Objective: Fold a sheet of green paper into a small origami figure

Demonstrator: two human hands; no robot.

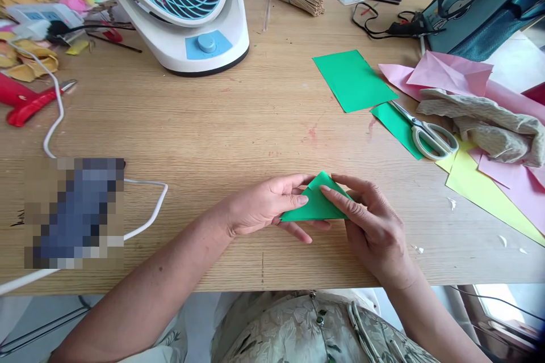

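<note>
paper triangle (315, 207), green, over desk (191, 125) near front edge, left hand (276, 201) and right hand (375, 228) both pinching it. probably light, thin, bendy (stray creases likely if squeezed); best taken lightly by edges.

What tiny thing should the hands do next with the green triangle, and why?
Maybe the right hand should press along the bottom edge of the green paper triangle. It looks folded, so pressing could sharpen the crease; that hand's finger lies on top, and the left hand holds the other side.
</note>
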